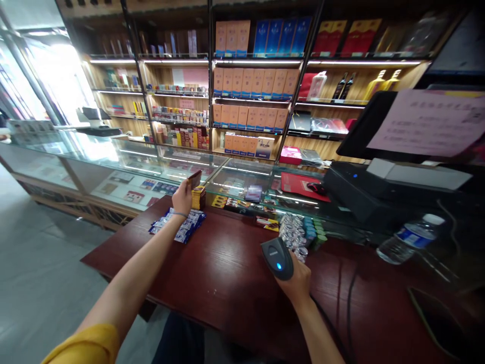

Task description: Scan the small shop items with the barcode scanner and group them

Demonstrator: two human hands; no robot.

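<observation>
Shelves [250, 86] of boxes fill the back wall. Over the dark wooden surface [227, 273], the right hand [297, 283] is closed around a scanner [279, 258]. Farther off, the left hand [182, 198] pinches a small pack [194, 179] just above a stack [198, 197] of similar ones.

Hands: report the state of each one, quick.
Left hand: closed on a small brown pack, above the stack of packs.
Right hand: closed around the barcode scanner.
</observation>
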